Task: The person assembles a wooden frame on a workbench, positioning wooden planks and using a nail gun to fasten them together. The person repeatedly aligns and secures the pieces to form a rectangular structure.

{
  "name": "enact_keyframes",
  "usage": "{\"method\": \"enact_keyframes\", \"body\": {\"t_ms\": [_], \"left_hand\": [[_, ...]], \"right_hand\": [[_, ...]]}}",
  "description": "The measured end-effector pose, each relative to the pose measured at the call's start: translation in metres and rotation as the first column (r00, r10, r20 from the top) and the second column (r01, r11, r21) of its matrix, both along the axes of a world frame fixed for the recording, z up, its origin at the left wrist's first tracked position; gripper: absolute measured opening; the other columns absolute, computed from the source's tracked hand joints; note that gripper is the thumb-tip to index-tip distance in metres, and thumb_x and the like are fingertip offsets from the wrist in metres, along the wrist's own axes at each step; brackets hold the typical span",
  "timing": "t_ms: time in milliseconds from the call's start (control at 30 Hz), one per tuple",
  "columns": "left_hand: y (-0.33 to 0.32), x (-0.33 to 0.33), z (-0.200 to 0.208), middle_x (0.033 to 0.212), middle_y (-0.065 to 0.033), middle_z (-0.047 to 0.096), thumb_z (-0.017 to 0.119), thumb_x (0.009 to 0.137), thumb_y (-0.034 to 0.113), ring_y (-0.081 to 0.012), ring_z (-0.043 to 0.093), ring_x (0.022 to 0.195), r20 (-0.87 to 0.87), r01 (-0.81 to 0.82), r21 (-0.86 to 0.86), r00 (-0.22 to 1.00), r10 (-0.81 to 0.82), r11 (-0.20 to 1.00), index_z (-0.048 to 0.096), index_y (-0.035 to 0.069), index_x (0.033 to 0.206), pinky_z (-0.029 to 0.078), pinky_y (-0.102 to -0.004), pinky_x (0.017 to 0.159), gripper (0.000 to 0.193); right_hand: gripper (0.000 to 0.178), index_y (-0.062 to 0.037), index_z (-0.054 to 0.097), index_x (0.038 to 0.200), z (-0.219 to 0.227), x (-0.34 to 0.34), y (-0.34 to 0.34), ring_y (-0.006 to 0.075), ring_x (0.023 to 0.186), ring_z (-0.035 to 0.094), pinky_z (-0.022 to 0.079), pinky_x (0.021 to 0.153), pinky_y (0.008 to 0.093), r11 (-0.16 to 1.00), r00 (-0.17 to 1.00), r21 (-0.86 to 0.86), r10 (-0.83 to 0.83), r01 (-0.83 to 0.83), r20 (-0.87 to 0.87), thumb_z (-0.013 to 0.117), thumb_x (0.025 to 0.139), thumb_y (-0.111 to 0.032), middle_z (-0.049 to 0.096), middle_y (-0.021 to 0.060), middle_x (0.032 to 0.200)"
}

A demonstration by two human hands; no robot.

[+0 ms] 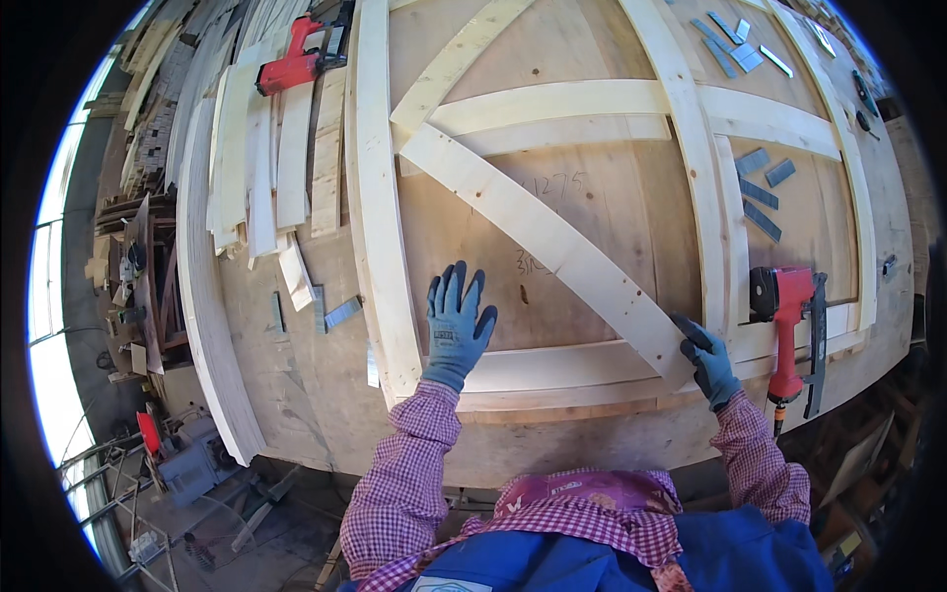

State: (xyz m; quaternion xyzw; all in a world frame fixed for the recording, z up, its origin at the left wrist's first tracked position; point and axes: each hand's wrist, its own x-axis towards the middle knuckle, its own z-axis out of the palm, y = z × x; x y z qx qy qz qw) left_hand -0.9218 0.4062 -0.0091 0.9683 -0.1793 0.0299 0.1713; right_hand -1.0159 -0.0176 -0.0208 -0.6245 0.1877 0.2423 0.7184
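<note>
My left hand (457,329), in a blue-grey glove with dark fingertips, is open with its fingers spread over the plywood panel (449,247), beside the upright board of a wooden frame (385,227). Whether its palm touches the panel, I cannot tell. My right hand (712,365), gloved alike, grips the lower right end of a diagonal wooden board (552,240) at its edge. That board slants across the frame from the upper left, where its other end meets a second diagonal board (459,54). Handwritten marks show on the plywood.
A red nail gun (786,326) lies right of my right hand, its hose running off the near edge. Another red nail gun (294,61) rests far left on loose wooden slats (293,148). Nail strips lie on the right panel (760,204), at the far right and on the left tabletop (342,312).
</note>
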Motion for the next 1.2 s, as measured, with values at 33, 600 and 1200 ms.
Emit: {"method": "enact_keyframes", "body": {"t_ms": [33, 600, 1200], "left_hand": [[0.001, 0.006, -0.002, 0.147, -0.0175, 0.035, 0.066, 0.084, 0.021, -0.0365, 0.034, 0.134, 0.000, -0.003, -0.002, 1.000, 0.003, 1.000, 0.041, 0.012, 0.142, 0.023, -0.0512, 0.112, 0.064], [-0.002, 0.004, -0.012, 0.144, -0.0158, 0.040, 0.067, 0.084, 0.020, -0.0325, 0.036, 0.133, -0.133, -0.017, -0.044, 0.991, 0.011, 0.999, 0.048, 0.015, 0.137, 0.025, -0.0467, 0.112, 0.057], [0.095, 0.099, -0.024, 0.146, -0.0196, 0.035, 0.060, 0.089, 0.033, -0.0384, 0.033, 0.134, 0.104, -0.225, 0.189, 0.973, 0.208, 0.956, 0.037, 0.008, 0.143, 0.022, -0.0495, 0.112, 0.064]], "right_hand": [[0.044, -0.0084, 0.055, 0.133, 0.005, 0.001, 0.005, 0.0097, 0.099, 0.057, 0.045, 0.090, 0.0246, 0.997, 0.999, -0.077, -0.028, 0.029, 0.022, 0.060, 0.090, -0.008, 0.064, 0.0012, 0.115], [0.047, -0.0201, 0.056, 0.129, 0.013, 0.018, 0.007, 0.0278, 0.096, 0.059, 0.047, 0.083, 0.0399, 0.229, 0.739, -0.930, 0.671, -0.286, -0.062, 0.066, 0.083, -0.017, 0.064, 0.0099, 0.103], [0.096, -0.0071, 0.041, 0.139, -0.016, 0.034, 0.075, 0.0299, 0.123, 0.043, 0.029, 0.105, 0.0444, 0.323, 0.848, -0.946, 0.506, -0.018, 0.157, 0.082, 0.060, -0.042, 0.048, 0.0110, 0.136]]}}
